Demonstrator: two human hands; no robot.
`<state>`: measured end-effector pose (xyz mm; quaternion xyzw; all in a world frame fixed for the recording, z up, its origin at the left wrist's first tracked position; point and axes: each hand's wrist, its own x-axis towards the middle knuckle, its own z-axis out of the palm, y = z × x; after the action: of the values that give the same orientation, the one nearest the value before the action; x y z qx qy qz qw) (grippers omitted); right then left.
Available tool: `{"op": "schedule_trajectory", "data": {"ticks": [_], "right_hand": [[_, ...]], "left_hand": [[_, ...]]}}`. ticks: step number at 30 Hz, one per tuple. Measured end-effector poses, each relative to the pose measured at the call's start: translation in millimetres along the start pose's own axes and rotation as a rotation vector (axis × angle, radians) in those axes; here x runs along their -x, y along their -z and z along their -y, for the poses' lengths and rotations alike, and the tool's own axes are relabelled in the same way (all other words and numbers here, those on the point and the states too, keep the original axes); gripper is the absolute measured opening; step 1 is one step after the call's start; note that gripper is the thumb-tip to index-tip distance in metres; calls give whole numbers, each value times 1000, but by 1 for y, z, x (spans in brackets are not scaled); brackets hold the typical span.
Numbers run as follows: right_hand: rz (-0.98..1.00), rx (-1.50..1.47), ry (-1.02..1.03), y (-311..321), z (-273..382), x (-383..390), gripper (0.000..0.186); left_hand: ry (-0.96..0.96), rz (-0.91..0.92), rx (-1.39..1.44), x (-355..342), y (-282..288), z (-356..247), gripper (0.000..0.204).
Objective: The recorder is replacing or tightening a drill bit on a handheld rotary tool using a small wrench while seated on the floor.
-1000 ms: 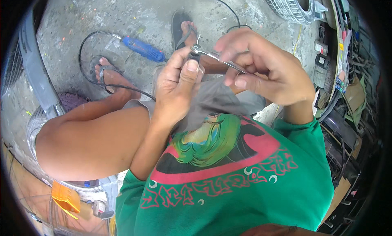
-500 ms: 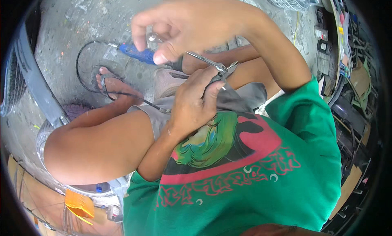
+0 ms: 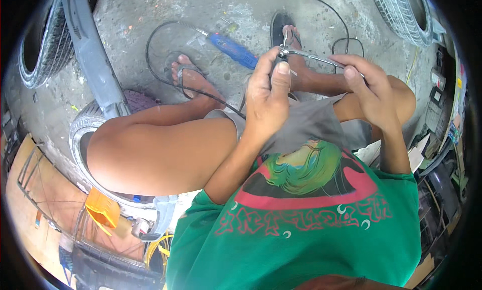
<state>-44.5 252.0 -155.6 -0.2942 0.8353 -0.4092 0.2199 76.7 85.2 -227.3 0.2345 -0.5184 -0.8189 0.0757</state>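
My left hand (image 3: 267, 104) is closed around a small dark piece (image 3: 276, 64), its thumb pressed near the top. A shiny metal head with a thin pin pointing up meets the piece there. From that head a slim silver wrench-like tool (image 3: 315, 57) reaches right, and my right hand (image 3: 372, 89) grips its far end between thumb and fingers. Both hands are above my lap. Exactly what the dark piece is cannot be made out, as my left fingers cover most of it.
On the floor ahead lies a blue hand power tool (image 3: 232, 50) with a black cord (image 3: 148, 54) curving past my left foot. Tyres stand at far left (image 3: 47, 49) and far right (image 3: 401, 16). A grey bar (image 3: 90, 49) leans at left; an orange container (image 3: 104, 209) lies lower left.
My right hand has come down from above the tool to its right end and now grips it. The tool lies more level. The view has shifted, showing both feet.
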Motion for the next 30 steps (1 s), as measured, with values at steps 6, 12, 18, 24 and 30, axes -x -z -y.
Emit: {"op": "schedule_trajectory", "data": {"ticks": [6,12,18,24,30], "right_hand": [[400,484,329,16,75,-26,18],[604,199,295,-24,47,-104,32],[616,34,-43,-32,-23,-106,40],[327,-487,-565,-10,-48,-42,38],[-143,-139,-57,-10,4,2,29]], "left_hand": [[269,168,84,3,-17,5,30],[201,495,-170,21,-23,6,33],[106,486,-10,23,-18,0,38],[91,249,214,15,-14,-8,39],[247,46,273,0,-6,-2,32]]}}
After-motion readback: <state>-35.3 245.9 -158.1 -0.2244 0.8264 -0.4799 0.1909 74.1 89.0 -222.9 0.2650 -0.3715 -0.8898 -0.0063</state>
